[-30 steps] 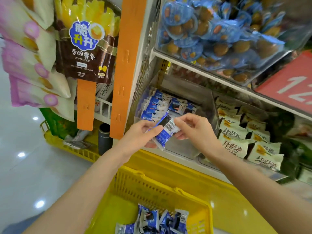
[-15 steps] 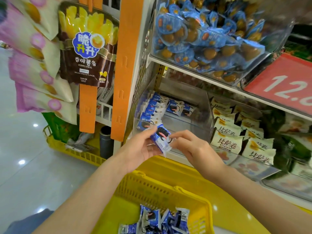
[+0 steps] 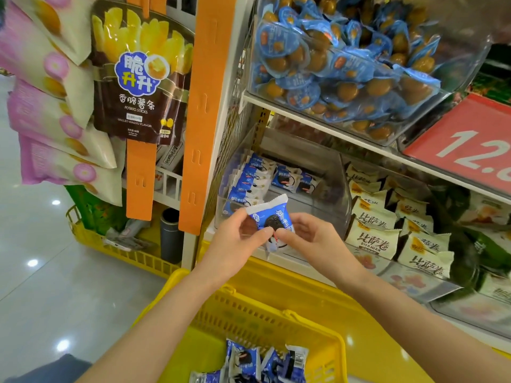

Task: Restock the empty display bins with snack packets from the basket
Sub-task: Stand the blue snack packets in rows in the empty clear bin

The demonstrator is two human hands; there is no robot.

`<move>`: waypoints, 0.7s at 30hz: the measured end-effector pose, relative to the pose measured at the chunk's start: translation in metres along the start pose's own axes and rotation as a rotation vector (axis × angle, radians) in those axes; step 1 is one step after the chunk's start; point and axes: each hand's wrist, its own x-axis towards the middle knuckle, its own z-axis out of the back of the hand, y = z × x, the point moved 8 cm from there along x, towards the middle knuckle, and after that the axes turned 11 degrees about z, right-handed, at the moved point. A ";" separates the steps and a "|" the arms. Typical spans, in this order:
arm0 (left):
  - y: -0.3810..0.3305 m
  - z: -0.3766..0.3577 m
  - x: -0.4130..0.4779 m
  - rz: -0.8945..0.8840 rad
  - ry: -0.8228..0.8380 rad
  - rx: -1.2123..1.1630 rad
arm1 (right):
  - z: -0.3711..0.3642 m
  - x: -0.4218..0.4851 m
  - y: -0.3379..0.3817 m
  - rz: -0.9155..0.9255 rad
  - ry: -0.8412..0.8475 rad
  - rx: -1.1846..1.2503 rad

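Right at the front lip of the clear bin [image 3: 326, 194], I've got one blue-and-white cookie packet [image 3: 272, 217] between both hands, printed face towards me and tipped a little to one side. Left hand [image 3: 240, 239]: thumb across the front, fingers curled behind, pinching the packet's left side. Right hand [image 3: 309, 239]: thumb and fingertips nipping the lower right edge. The packet sits just in front of the bin's opening, above the yellow basket [image 3: 276, 313].

Inside the bin, a row of matching packets [image 3: 249, 178] stands on edge along the left wall, and two more [image 3: 296, 179] lie towards the back; bare floor shows on the right. Down in the basket, a small heap of the same blue packets [image 3: 249, 360] lies at the near end.

One bin to the right, cream packets [image 3: 373, 241] are stacked in rows. Up on the shelf above, a clear tub of blue-wrapped snacks [image 3: 345, 64], with a red price sign [image 3: 464, 150] beside it. Hanging off to the left, a dark potato sticks bag [image 3: 138, 78].
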 end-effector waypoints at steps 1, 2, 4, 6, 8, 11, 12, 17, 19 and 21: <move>-0.006 0.004 0.004 -0.054 -0.054 0.082 | 0.007 0.004 -0.001 -0.003 -0.024 -0.021; -0.012 0.008 0.009 -0.111 -0.108 0.156 | 0.016 0.009 -0.003 -0.011 -0.057 -0.035; -0.023 0.015 0.022 -0.214 -0.189 0.316 | 0.037 0.024 -0.011 -0.041 -0.140 -0.095; -0.029 0.015 0.037 -0.294 -0.224 0.559 | 0.060 0.043 -0.023 -0.078 -0.232 -0.201; -0.025 0.010 0.051 -0.350 -0.218 0.811 | 0.076 0.064 -0.037 -0.115 -0.291 -0.314; -0.012 0.004 0.058 -0.411 -0.231 1.041 | 0.082 0.099 -0.057 -0.115 -0.256 -0.490; -0.010 0.003 0.058 -0.435 -0.247 1.062 | 0.080 0.111 -0.065 -0.125 -0.221 -0.543; -0.009 0.005 0.057 -0.564 -0.319 0.985 | 0.058 0.161 -0.105 -0.158 -0.020 -0.811; -0.007 0.005 0.058 -0.589 -0.312 0.945 | 0.049 0.176 -0.118 -0.183 0.028 -0.822; -0.005 0.007 0.060 -0.594 -0.302 0.909 | 0.042 0.187 -0.128 -0.200 0.069 -0.813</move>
